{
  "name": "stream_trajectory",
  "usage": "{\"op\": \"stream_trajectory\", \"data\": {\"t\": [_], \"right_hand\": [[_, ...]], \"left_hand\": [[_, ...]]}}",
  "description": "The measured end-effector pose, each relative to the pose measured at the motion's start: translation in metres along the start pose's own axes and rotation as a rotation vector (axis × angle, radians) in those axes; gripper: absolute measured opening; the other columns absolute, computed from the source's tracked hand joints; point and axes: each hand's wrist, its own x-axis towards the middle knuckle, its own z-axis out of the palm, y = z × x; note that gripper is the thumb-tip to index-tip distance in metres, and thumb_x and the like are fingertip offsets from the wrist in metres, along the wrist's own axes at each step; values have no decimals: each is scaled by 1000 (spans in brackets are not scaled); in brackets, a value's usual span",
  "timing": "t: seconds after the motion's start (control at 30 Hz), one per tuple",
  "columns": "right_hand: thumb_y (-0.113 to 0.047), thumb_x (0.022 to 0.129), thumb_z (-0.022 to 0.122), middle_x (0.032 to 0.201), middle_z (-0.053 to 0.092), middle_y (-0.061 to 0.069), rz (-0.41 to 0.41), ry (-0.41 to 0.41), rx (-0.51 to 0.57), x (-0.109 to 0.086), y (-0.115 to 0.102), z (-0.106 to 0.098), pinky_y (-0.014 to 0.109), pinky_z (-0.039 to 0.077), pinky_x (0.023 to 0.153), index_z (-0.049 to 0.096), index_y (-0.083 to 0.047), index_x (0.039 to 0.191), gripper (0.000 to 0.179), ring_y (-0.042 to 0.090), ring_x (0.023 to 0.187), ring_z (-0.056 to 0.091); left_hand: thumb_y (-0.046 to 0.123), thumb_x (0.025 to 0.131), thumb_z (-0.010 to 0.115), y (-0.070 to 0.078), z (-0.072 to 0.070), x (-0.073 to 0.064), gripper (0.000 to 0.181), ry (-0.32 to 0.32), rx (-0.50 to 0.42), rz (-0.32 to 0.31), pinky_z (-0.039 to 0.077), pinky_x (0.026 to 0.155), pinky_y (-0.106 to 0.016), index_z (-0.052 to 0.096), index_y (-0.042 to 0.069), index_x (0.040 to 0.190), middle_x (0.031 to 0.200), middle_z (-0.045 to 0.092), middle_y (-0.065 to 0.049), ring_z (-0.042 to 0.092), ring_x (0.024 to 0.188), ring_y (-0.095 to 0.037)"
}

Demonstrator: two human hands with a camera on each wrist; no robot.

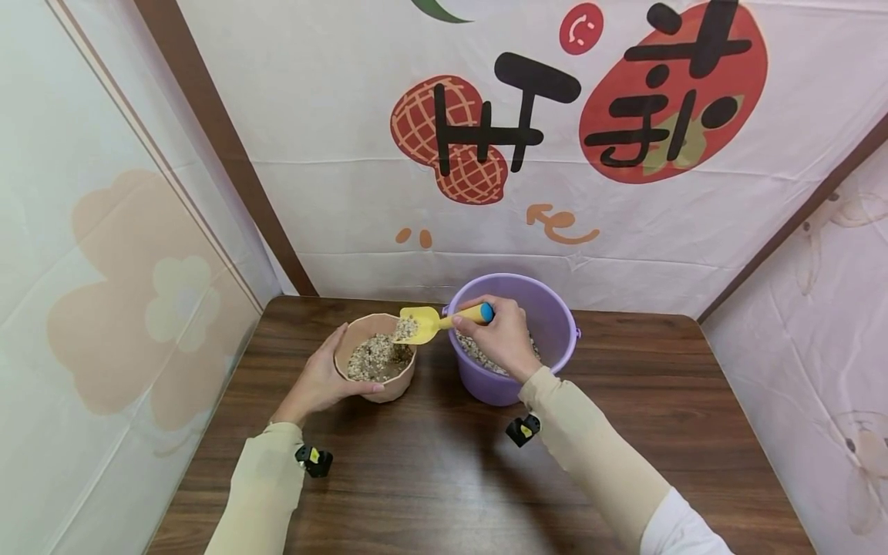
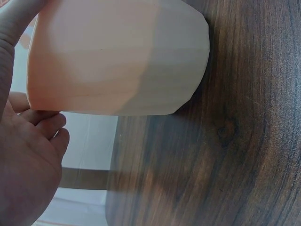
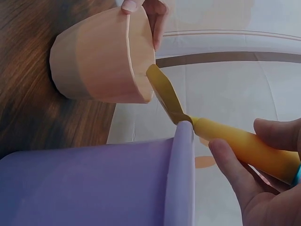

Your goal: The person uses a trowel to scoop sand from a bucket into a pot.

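Note:
A peach-coloured flowerpot (image 1: 397,388) with a faceted wall stands on the table at the left, partly filled with pale gravelly grains. My left hand (image 1: 327,376) grips it at the rim, thumb on the near side and fingers round the left side. In my right hand (image 1: 501,333) is a small yellow shovel (image 3: 235,139) with a blue handle end. Its blade (image 1: 425,327), loaded with grains, extends over the pot's right rim. Beneath the right hand stands a purple bucket (image 1: 489,388) holding more grains; the hand and shovel hide part of its opening.
Both vessels stand on a dark wood-grain table (image 1: 430,478), near its back edge. A printed white cloth (image 1: 333,193) hangs right behind, and more cloth (image 1: 125,324) flanks the table on the left and right.

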Motion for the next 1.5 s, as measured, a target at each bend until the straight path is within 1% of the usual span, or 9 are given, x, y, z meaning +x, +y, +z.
{"op": "stream_trajectory", "data": {"t": [0.27, 0.53, 0.63, 0.87, 1.03, 1.2, 1.27, 1.37, 1.5], "right_hand": [[-19, 87, 84, 86, 74, 1, -35, 8, -59, -2, -1, -2, 28, 51, 59, 79, -5, 100, 20, 14, 70, 63], [-19, 87, 83, 86, 75, -1, -88, 0, -78, -5, -1, -7, 26, 53, 60, 79, -6, 99, 17, 12, 71, 64], [-17, 87, 83, 86, 75, 0, -108, -3, -79, -7, -1, -8, 26, 53, 59, 79, -4, 100, 19, 12, 70, 64], [-16, 87, 83, 92, 75, 2, -132, -7, -76, -10, -2, -13, 28, 56, 62, 79, -4, 103, 20, 13, 74, 66], [-14, 87, 83, 94, 76, 3, -139, -2, -34, -12, 0, -18, 28, 57, 63, 79, -5, 105, 21, 12, 74, 68], [-13, 87, 83, 89, 74, 4, -145, 25, -3, -15, 6, -25, 26, 55, 60, 79, -8, 105, 19, 14, 71, 66], [-13, 87, 83, 88, 74, 5, -139, 32, 26, -17, 8, -28, 26, 55, 60, 79, -8, 105, 19, 15, 70, 66], [-12, 88, 81, 90, 73, 9, -109, 23, 110, -18, 9, -34, 28, 59, 63, 78, -6, 107, 20, 17, 73, 68], [-8, 90, 78, 95, 72, 16, -69, -3, 286, -21, 10, -43, 37, 62, 74, 74, 3, 112, 25, 25, 81, 74]], "left_hand": [[48, 62, 97, -2, 2, 0, 137, 4, -13, 10, 36, 111, -60, 14, 5, 163, 159, 31, -25, 41, 138, -44], [48, 61, 98, -1, 2, 1, 138, 5, -9, 3, 35, 111, -60, 15, 5, 163, 159, 31, -25, 41, 138, -44], [47, 61, 98, -1, 2, 1, 138, 5, -9, 0, 35, 112, -60, 15, 4, 162, 159, 31, -25, 41, 138, -44], [48, 61, 97, -1, 2, 1, 138, 2, -1, -7, 35, 112, -60, 14, 6, 163, 160, 30, -24, 41, 139, -43], [49, 61, 97, -1, 1, 0, 138, 4, 3, -3, 35, 111, -60, 14, 6, 163, 160, 30, -24, 40, 139, -44], [50, 61, 97, -1, 1, 1, 138, 2, 9, 2, 35, 111, -61, 14, 6, 163, 160, 30, -25, 40, 139, -44], [50, 62, 97, -1, 0, 0, 138, 0, 8, 0, 35, 111, -61, 13, 6, 163, 160, 29, -25, 40, 139, -44], [50, 62, 97, 0, 0, 0, 138, -1, 6, -3, 35, 111, -61, 13, 6, 163, 160, 29, -25, 40, 139, -45], [50, 62, 97, 0, 0, 0, 138, 2, 8, -4, 35, 111, -61, 13, 7, 163, 160, 29, -24, 40, 139, -45]]}}
